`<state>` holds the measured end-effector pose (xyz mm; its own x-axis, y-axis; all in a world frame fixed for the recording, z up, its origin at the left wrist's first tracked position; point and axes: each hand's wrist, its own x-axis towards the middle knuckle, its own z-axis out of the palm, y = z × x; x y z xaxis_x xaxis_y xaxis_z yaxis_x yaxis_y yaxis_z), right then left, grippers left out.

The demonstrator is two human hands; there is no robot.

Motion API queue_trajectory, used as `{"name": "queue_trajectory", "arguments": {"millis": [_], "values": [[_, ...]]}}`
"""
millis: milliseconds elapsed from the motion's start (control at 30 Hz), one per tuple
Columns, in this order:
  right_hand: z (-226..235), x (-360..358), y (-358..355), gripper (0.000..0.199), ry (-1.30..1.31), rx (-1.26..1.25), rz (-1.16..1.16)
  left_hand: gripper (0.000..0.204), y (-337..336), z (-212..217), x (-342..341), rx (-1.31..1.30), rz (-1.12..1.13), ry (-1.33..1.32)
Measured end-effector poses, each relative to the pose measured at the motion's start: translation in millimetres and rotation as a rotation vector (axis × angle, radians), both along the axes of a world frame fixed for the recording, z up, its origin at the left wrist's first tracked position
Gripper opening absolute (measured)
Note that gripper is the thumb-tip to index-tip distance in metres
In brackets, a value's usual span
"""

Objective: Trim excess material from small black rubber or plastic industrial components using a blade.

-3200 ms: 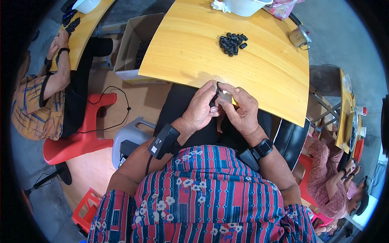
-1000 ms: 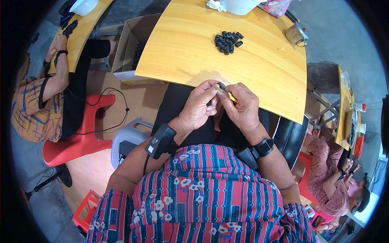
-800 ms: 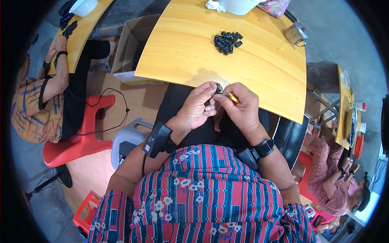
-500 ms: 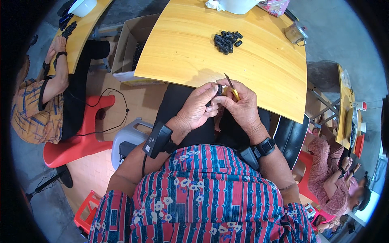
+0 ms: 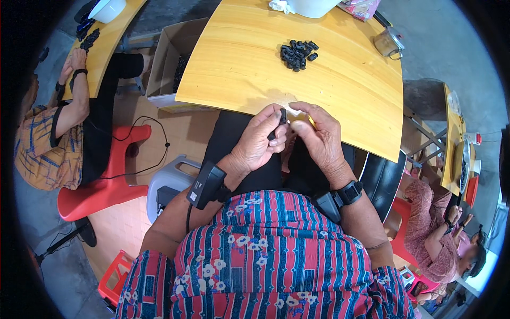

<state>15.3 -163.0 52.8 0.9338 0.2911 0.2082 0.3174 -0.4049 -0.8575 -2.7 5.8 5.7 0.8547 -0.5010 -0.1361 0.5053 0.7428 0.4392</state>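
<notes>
My left hand [image 5: 254, 141] is closed on a small black tubular part [image 5: 282, 117], pinched upright between thumb and fingers just beyond the near table edge. Close to its right, my right hand [image 5: 323, 139] is curled with thumb and forefinger apart. A yellow-handled knife [image 5: 312, 122] lies within that hand; only a sliver of yellow shows and its blade cannot be made out. Further up on the wooden table [image 5: 239, 69] lies a pile of similar black parts [image 5: 297, 55].
A white basin [image 5: 313, 7], a pink packet [image 5: 360, 8] and a lidded glass mug [image 5: 389, 42] stand along the far side. Left of the table is an open cardboard box [image 5: 162, 64] with dark pieces. Other people sit at tables left and right.
My right hand has drawn slightly right, away from the black part, its thumb and forefinger parting. The knife has turned so its blade no longer shows. The black part is more exposed.
</notes>
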Motion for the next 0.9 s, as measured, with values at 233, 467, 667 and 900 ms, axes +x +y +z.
{"name": "queue_trajectory", "arguments": {"millis": [233, 467, 667, 900], "values": [[-2.4, -0.6, -4.4, 0.025, -0.101, -0.233, 0.069, 0.012, -1.7, 4.4, -0.3, 0.060, 0.063, 0.035], [-4.2, -0.2, -2.3, 0.030, -0.165, -0.376, 0.077, 0.007, -2.8, 0.2, 1.9, 0.073, 0.041, 0.021], [-3.1, 1.1, -1.6, 0.031, -0.168, -0.411, 0.086, 0.008, -3.6, -1.2, 1.5, 0.091, 0.043, 0.012], [-2.1, 2.4, -1.8, 0.031, -0.159, -0.395, 0.081, 0.010, -4.0, -1.3, 3.3, 0.087, 0.041, 0.011]]}}
